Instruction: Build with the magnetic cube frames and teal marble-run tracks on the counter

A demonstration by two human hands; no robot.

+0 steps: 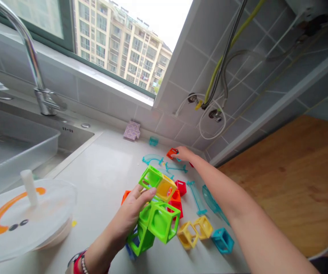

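Observation:
My left hand is wrapped around a stack of hollow plastic cubes, green ones with a yellow one on top, standing on the white counter. My right hand reaches to the far corner of the counter and its fingers close on an orange cube. Between the two hands lie red cubes, teal curved track pieces and a straight teal track. Two loose yellow cubes and a teal cube sit near the front.
A steel sink with a tall tap and a clear plastic tub is on the left. A white round lid with a knob sits front left. A wooden board lies right. Hoses hang on the tiled wall.

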